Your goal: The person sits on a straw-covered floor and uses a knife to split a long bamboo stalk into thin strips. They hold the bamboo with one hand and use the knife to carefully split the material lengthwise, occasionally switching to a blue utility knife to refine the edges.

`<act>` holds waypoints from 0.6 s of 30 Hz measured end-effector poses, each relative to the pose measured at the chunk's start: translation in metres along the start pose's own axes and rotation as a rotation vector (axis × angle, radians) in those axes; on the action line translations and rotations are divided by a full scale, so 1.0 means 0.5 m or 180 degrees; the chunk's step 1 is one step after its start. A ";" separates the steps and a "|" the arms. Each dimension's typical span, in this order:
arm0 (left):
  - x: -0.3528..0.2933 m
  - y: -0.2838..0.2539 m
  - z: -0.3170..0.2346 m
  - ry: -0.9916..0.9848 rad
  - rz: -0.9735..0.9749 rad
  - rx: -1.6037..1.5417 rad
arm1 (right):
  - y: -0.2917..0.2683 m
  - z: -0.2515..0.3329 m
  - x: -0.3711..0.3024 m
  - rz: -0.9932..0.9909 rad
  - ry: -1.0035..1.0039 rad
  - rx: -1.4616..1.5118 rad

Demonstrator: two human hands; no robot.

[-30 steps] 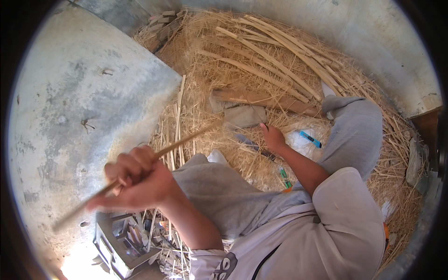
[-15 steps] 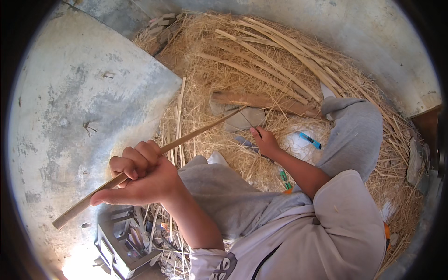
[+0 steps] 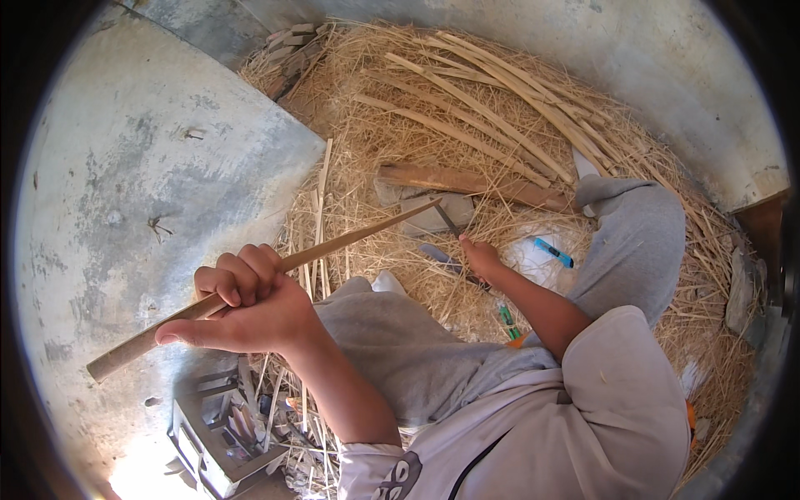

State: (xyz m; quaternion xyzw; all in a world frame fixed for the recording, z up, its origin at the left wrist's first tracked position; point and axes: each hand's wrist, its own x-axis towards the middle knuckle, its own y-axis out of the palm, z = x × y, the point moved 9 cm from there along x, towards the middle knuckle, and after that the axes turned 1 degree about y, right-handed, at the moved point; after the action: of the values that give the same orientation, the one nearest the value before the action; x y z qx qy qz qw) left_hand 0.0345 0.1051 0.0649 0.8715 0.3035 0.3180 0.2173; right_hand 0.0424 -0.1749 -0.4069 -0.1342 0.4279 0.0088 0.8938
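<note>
My left hand (image 3: 258, 304) is closed around a long bamboo strip (image 3: 358, 234), its thumb stretched along the strip toward the thick lower-left end. The strip slants up to the right and narrows to a far tip. In my right hand (image 3: 482, 257) is a thin dark-bladed knife (image 3: 447, 220), whose handle is hidden by the fingers. The blade's end is close to the strip's tip; whether they touch I cannot tell. Under that tip lie a grey stone block (image 3: 432, 218) and a brown piece of wood (image 3: 517, 192).
Bamboo strips (image 3: 475, 117) lie on shavings at the back. A blue cutter (image 3: 553, 252) rests on something white right of my right hand; a green-handled tool (image 3: 507, 318) lies nearer. At lower left stands a grey crate (image 3: 237, 477) of odds and ends, beside a worn wall (image 3: 125, 208).
The bamboo strip has tilted slightly: its thick end is higher and its far tip a little lower. The knife has turned, so its blade looks broader. My right hand has shifted slightly toward me.
</note>
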 end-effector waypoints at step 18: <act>-0.042 0.093 0.048 0.0084 0.1073 0.0489 | 0.022 -0.058 -0.105 0.1141 0.1326 0.2212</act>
State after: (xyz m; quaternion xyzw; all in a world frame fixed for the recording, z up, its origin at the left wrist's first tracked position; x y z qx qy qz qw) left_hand 0.0563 0.0531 0.0657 0.9198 0.1794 0.3371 0.0898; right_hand -0.0146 -0.1660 -0.3864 0.2516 0.5930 -0.0080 0.7649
